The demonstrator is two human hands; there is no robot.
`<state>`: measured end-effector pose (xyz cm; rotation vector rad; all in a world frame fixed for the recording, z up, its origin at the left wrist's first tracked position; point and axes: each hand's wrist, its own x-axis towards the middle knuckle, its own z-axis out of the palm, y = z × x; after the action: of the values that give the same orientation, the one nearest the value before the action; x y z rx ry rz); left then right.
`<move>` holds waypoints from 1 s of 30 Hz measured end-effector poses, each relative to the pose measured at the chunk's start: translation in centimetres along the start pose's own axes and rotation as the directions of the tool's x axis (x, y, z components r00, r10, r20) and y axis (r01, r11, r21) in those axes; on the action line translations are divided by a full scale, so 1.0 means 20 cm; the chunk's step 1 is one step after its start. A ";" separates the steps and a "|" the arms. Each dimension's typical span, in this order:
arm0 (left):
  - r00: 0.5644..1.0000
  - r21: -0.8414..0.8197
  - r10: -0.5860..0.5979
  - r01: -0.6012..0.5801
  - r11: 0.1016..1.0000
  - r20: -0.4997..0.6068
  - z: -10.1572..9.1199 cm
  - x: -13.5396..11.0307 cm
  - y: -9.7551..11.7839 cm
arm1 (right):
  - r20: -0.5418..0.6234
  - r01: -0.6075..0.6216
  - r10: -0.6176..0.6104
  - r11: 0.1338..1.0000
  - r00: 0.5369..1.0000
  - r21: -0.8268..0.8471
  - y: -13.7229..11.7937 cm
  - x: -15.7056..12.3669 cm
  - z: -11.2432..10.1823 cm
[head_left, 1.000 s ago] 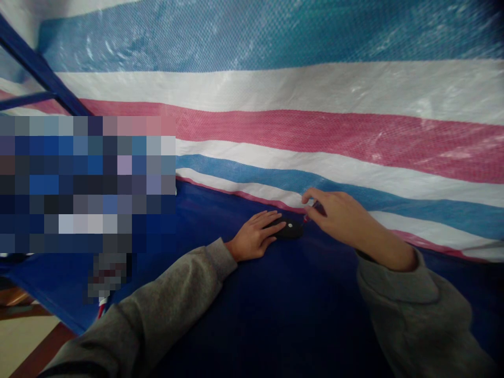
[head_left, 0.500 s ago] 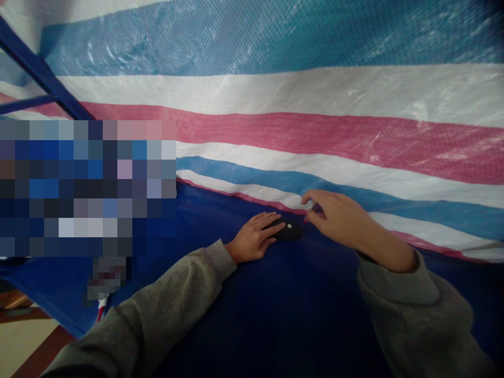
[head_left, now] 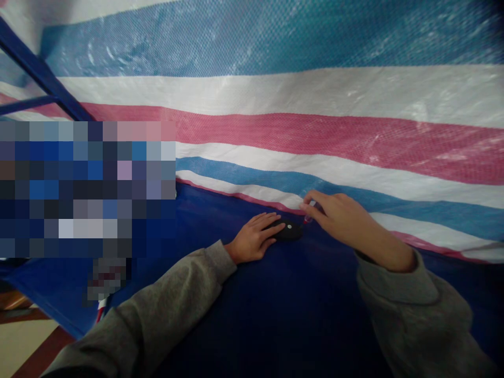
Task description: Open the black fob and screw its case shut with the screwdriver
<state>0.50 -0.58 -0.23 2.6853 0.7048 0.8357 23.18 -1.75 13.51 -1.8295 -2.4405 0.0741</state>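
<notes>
My left hand lies on a dark blue sheet, its fingers holding down a small black oval object with a white dot on top. My right hand hovers just right of that object, fingers pinched on a thin red-tipped thing whose nature I cannot make out. Its tip sits at the edge of the black object, close to the hem of a striped tarp. Both arms wear grey sleeves.
The striped tarp, in blue, white and red bands, rises like a wall behind the hands. A blue metal frame shows at the upper left. A blurred-out patch covers the left middle. Brown and beige floor appears at the lower left.
My right hand has shifted slightly, closing its pinch on the red-tipped thing beside the black object. The left hand has stayed still.
</notes>
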 end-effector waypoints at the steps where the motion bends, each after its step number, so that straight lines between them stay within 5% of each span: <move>1: 1.000 -0.001 0.000 0.000 1.000 0.001 0.00 0.00 0.00 | -0.007 0.001 0.000 1.000 1.000 0.007 0.00 0.00 0.00; 7: 1.000 -0.018 -0.007 0.007 1.000 -0.006 0.00 0.00 0.00 | -0.039 0.077 -0.075 0.996 0.996 0.055 -0.01 -0.01 -0.01; 30: 1.000 0.020 0.024 -0.024 1.000 -0.001 0.00 0.00 0.00 | -0.016 0.032 -0.033 0.998 0.999 -0.047 -0.01 0.00 0.00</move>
<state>0.45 -0.59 -0.25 2.7164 0.6861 0.8403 22.95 -1.89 13.60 -1.8008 -2.4802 -0.0011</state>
